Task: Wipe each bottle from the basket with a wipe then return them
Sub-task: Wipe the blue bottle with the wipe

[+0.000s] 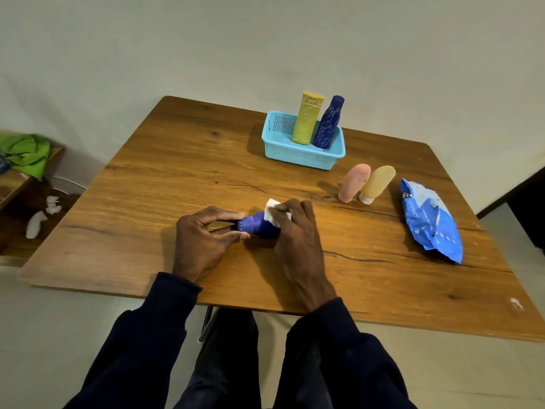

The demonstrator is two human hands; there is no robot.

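Purple plastic marks the one being cleaned: the purple bottle (259, 227) lies on its side low over the counter (177, 172), on the near side of the basket (298, 157) and a little to its left, well apart from it. Its long axis runs roughly left to right. The cap end points at the left hand (203, 240), whose grip pinches the cap between thumb and fingertips. The right hand (295, 234) has its grip curled over the body, pressing the white wipe (272, 211) against it. Whether the bottle touches the counter I cannot tell. Wiping looks to be under way, with the return to follow. The basket sits beyond and to the right of both hands, so the right hand is nearer, though busy with the wipe. A yellow bottle (308, 119) and a dark blue bottle (328, 122) stand upright in the basket's right half, so I judge its left half the likely landing spot. A pink bottle (354, 183) and a tan bottle (377, 184) stand cap-down just right of the basket.
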